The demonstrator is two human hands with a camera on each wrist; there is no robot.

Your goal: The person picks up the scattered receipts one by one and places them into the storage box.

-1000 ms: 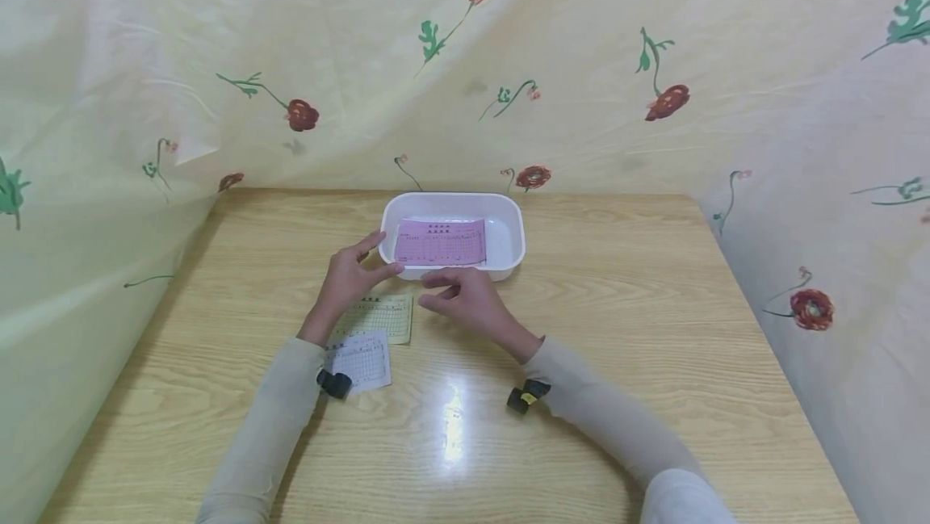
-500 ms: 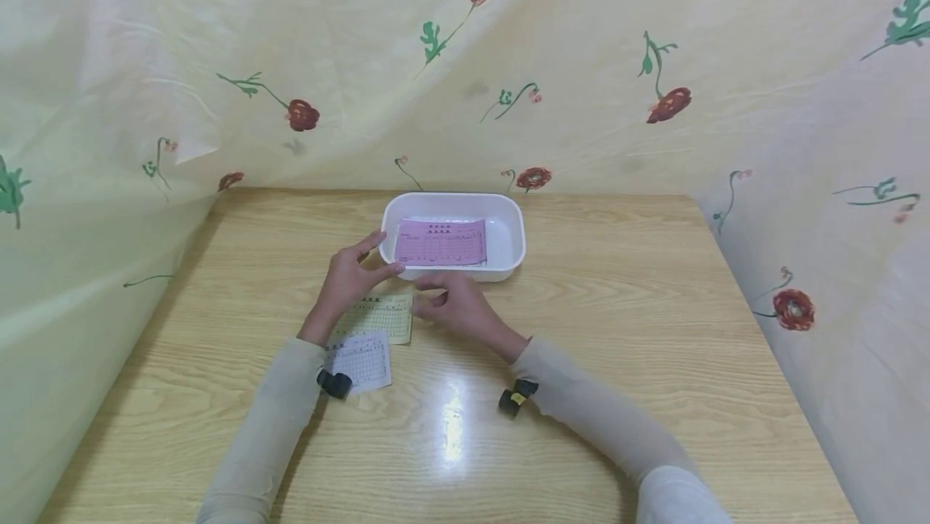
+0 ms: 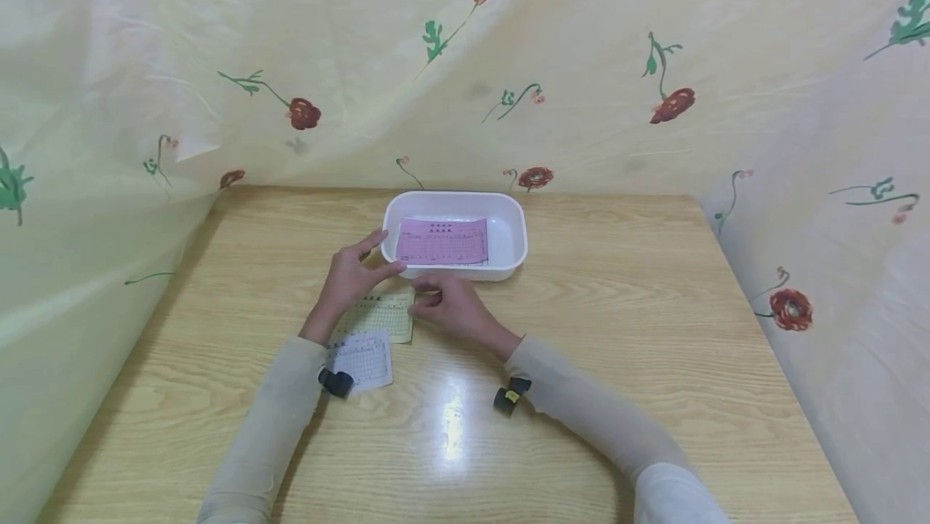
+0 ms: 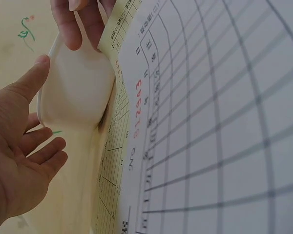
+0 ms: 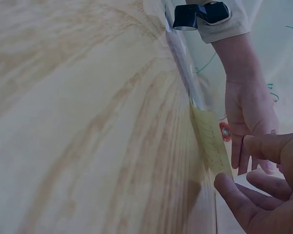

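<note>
White tray (image 3: 512, 221), pink slip (image 3: 441, 241) inside, right hand (image 3: 452, 306) nearby

Both forearms lie low and angled inward — left hand (image 3: 347, 280) spread open, right hand (image 3: 449, 306) loosely curled.

Right wrist view. The wooden table (image 5: 78, 122) filled the left and centre of the frame, seen at a steep slant. The right hand (image 5: 268, 195) lay at the lower right, thumb and curled fingers closing on the near corner of the yellow slip (image 5: 211, 141), which lay flat on the wood. Beyond it the left hand (image 5: 249, 117) rested with fingers extended downward, its sleeve cuff (image 5: 219, 24) carrying a black wrist camera (image 5: 195, 14).
</note>
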